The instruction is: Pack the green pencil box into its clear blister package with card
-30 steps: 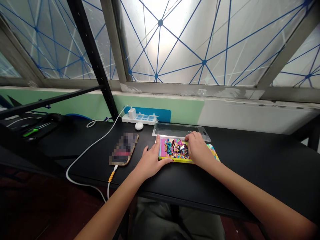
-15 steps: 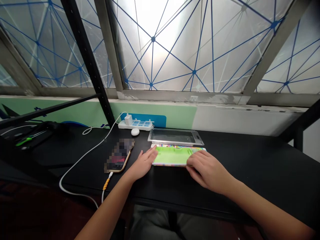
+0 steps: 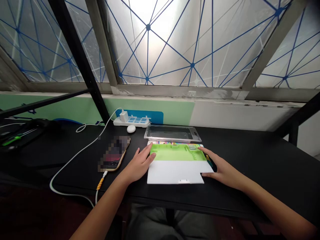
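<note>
A shallow light-green plastic tray [image 3: 172, 153] with a colourful patterned rim lies on the black desk, and a white panel [image 3: 175, 173] lies flat along its near side. The panel has a notch at its right and a small slot near its front edge. My left hand [image 3: 140, 163] rests with spread fingers on the tray's left edge. At the right edge is my right hand [image 3: 222, 168], index finger at the tray's upper right corner and thumb by the panel's notch, the two wide apart. Something dark green and yellow shows partly beneath this hand; I cannot make it out.
Behind the tray lies a clear plastic cover [image 3: 172, 134]. To the left are a phone [image 3: 116, 155] on a charging cable, a small white rounded case [image 3: 131, 129] and a power strip [image 3: 133, 121]. Black metal frame bars [image 3: 75, 53] rise at the left.
The white panel has come down toward me and now lies flat on the near side of the tray. My right hand has moved right and its fingers have spread. The view has shifted slightly.
</note>
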The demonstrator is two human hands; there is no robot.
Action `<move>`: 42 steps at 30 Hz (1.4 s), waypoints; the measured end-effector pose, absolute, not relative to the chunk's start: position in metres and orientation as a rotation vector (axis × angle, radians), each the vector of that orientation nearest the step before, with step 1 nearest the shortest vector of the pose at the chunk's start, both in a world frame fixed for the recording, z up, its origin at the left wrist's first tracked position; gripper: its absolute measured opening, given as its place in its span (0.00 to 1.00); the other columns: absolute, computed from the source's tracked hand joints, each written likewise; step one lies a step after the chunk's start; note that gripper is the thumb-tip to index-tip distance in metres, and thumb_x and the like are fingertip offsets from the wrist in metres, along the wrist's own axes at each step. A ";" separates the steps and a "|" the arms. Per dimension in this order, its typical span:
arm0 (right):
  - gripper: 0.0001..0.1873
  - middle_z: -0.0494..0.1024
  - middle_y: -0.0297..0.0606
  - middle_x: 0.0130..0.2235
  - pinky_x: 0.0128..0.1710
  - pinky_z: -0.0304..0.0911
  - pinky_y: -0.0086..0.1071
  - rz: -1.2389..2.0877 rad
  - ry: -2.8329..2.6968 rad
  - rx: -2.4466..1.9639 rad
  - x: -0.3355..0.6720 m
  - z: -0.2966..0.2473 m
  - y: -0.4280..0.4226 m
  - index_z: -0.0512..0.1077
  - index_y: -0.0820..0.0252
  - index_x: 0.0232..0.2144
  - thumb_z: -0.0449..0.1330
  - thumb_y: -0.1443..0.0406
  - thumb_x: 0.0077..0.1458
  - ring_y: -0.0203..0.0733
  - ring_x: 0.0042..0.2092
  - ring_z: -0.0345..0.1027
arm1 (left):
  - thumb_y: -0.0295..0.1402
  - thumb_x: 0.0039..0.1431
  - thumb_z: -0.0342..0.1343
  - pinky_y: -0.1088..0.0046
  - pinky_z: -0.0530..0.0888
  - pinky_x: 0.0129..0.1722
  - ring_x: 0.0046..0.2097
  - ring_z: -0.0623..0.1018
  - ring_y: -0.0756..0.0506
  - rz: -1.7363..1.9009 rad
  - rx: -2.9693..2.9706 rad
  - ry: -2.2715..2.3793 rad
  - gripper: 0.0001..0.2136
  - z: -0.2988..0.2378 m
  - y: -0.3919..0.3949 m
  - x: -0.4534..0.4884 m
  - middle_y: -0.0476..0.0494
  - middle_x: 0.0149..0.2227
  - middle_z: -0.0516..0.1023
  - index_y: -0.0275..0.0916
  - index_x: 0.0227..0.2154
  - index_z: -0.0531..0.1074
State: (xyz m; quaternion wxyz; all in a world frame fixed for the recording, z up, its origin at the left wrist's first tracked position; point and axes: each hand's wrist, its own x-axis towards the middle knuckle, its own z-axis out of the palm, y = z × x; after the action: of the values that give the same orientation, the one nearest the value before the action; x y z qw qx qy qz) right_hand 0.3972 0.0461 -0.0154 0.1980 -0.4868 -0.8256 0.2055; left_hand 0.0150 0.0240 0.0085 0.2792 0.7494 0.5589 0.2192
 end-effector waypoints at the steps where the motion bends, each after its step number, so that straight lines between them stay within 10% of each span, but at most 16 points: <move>1: 0.44 0.61 0.46 0.68 0.62 0.57 0.53 0.590 -2.262 -1.360 0.395 -0.015 0.046 0.52 0.49 0.68 0.62 0.47 0.56 0.60 0.65 0.58 | 0.55 0.69 0.32 0.54 0.38 0.70 0.72 0.47 0.42 0.599 1.984 1.503 0.33 0.009 0.024 0.015 0.49 0.72 0.47 0.46 0.71 0.45; 9: 0.26 0.73 0.44 0.60 0.57 0.66 0.46 0.591 -2.064 -1.376 0.388 -0.011 0.047 0.65 0.52 0.59 0.53 0.49 0.63 0.54 0.58 0.70 | 0.54 0.69 0.21 0.57 0.48 0.70 0.72 0.50 0.44 0.804 1.877 1.403 0.32 0.004 0.027 0.010 0.51 0.70 0.55 0.49 0.71 0.46; 18: 0.31 0.75 0.47 0.57 0.52 0.70 0.49 0.249 -2.200 -1.280 0.389 -0.025 0.044 0.63 0.53 0.62 0.60 0.52 0.59 0.55 0.54 0.72 | 0.43 0.57 0.64 0.55 0.65 0.62 0.66 0.66 0.34 0.857 2.313 1.537 0.48 -0.002 0.022 0.020 0.36 0.67 0.62 0.47 0.71 0.38; 28: 0.28 0.74 0.46 0.58 0.55 0.66 0.50 0.100 -1.769 -1.127 0.356 0.019 0.110 0.64 0.53 0.63 0.53 0.53 0.65 0.55 0.56 0.70 | 0.42 0.65 0.55 0.55 0.65 0.62 0.65 0.67 0.36 1.360 2.290 1.479 0.28 0.049 0.097 0.041 0.35 0.65 0.66 0.44 0.66 0.57; 42: 0.24 0.76 0.45 0.56 0.57 0.62 0.50 0.220 -1.935 -1.267 0.338 -0.022 0.153 0.68 0.54 0.58 0.54 0.53 0.63 0.55 0.56 0.69 | 0.41 0.63 0.58 0.61 0.70 0.58 0.58 0.74 0.38 1.152 2.036 1.713 0.22 0.014 0.130 0.026 0.42 0.60 0.73 0.46 0.59 0.69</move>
State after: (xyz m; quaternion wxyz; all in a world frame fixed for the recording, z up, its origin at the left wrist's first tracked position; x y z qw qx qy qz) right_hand 0.3382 0.1532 -0.0220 0.3977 -0.5002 -0.7643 0.0867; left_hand 0.0265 0.1303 0.0138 0.1209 0.6970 0.5865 0.3944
